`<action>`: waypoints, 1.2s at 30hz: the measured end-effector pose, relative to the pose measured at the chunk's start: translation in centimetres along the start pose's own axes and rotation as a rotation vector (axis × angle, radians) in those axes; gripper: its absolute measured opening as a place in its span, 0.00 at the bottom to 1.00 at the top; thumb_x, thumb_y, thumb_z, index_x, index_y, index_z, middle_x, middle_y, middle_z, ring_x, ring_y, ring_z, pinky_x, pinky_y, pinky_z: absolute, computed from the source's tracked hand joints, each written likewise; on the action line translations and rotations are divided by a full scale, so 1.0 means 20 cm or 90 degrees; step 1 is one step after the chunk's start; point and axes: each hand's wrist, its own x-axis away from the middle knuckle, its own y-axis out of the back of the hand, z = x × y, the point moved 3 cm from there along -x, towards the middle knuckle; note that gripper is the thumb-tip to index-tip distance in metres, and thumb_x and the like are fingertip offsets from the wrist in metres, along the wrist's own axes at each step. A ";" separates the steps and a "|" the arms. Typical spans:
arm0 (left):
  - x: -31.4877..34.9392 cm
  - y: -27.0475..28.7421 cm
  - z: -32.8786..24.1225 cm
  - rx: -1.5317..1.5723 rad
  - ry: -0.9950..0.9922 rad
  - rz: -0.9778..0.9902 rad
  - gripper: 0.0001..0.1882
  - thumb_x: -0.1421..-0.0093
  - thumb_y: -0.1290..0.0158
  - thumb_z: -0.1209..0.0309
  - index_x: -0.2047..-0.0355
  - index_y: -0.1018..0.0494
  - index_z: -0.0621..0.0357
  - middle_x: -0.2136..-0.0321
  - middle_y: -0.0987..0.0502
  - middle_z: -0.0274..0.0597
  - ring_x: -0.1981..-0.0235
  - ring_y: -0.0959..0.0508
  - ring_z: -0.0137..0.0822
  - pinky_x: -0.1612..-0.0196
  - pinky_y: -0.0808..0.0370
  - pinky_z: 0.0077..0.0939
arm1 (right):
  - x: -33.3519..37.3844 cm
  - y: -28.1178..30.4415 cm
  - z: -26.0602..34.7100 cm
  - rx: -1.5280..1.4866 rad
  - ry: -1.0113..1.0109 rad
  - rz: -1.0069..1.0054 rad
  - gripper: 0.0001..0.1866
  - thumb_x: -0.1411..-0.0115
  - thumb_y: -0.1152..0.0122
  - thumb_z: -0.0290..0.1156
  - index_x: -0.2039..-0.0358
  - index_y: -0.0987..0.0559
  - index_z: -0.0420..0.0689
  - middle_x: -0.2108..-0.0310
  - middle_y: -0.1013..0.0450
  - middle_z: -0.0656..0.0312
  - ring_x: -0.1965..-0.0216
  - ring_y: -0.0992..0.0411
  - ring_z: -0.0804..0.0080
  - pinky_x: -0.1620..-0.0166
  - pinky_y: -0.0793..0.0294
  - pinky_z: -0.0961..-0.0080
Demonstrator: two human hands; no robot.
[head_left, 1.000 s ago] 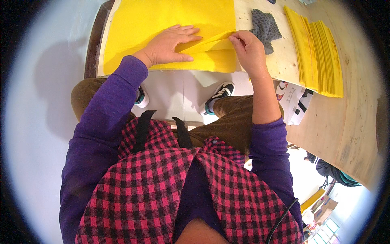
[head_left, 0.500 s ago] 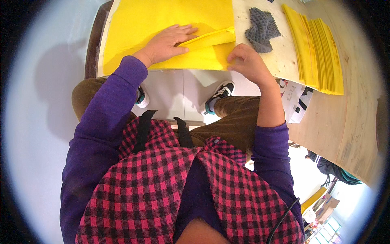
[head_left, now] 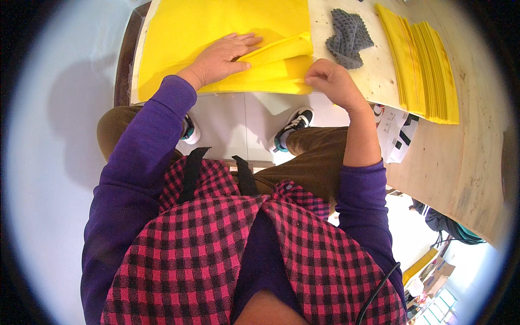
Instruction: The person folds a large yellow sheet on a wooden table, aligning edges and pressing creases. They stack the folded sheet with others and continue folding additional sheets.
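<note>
A large yellow cloth (head_left: pixel 222 19) lies on the wooden table in front of me, reaching its near edge. My left hand (head_left: pixel 219 58) rests flat on it, fingers stretched out and spread. Beside that hand, a raised fold (head_left: pixel 281 47) runs to the cloth's right side. My right hand (head_left: pixel 335 84) has its thumb and fingers pinched together on the near right corner of the cloth, where the layers part slightly. The fingertips partly hide that corner.
A crumpled grey textured cloth (head_left: pixel 349 38) lies right of the yellow one on the wooden table (head_left: pixel 376 73). Further right stands a stack of folded yellow pieces (head_left: pixel 430 70). A white printed bag (head_left: pixel 394 135) hangs below the table edge. My shoes (head_left: pixel 297 123) are on the floor beneath.
My right hand has closed its fingers on the cloth's near right corner and shifted slightly right, lifting the edge a little. My left hand stays in place.
</note>
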 end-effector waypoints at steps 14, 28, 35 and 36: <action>0.00 0.03 -0.04 -0.004 -0.023 -0.003 0.32 0.43 0.51 0.47 0.41 0.34 0.48 0.36 0.40 0.45 0.34 0.45 0.46 0.32 0.56 0.43 | -0.10 0.03 0.16 0.131 0.167 -0.245 0.06 0.46 0.39 0.28 0.70 0.24 0.40 0.73 0.30 0.55 0.70 0.31 0.57 0.65 0.29 0.69; 0.00 0.00 0.02 0.051 -0.005 0.001 0.28 0.42 0.52 0.62 0.42 0.34 0.56 0.36 0.41 0.43 0.34 0.46 0.45 0.32 0.55 0.40 | 0.01 0.02 0.08 0.076 0.047 -0.003 0.09 0.56 0.32 0.25 0.72 0.22 0.41 0.71 0.28 0.58 0.68 0.30 0.63 0.62 0.29 0.72; 0.00 -0.01 0.02 0.010 -0.010 -0.030 0.28 0.42 0.52 0.61 0.42 0.35 0.57 0.37 0.40 0.43 0.35 0.43 0.45 0.32 0.53 0.42 | 0.01 -0.01 0.04 0.074 0.046 0.009 0.07 0.55 0.33 0.24 0.74 0.22 0.40 0.72 0.29 0.57 0.68 0.29 0.62 0.63 0.29 0.71; 0.00 -0.01 0.02 0.015 -0.015 -0.033 0.29 0.42 0.53 0.61 0.41 0.36 0.57 0.37 0.40 0.44 0.35 0.43 0.45 0.32 0.53 0.42 | 0.01 -0.01 0.04 0.075 0.048 0.007 0.07 0.54 0.34 0.24 0.74 0.22 0.40 0.72 0.29 0.57 0.68 0.29 0.62 0.64 0.29 0.72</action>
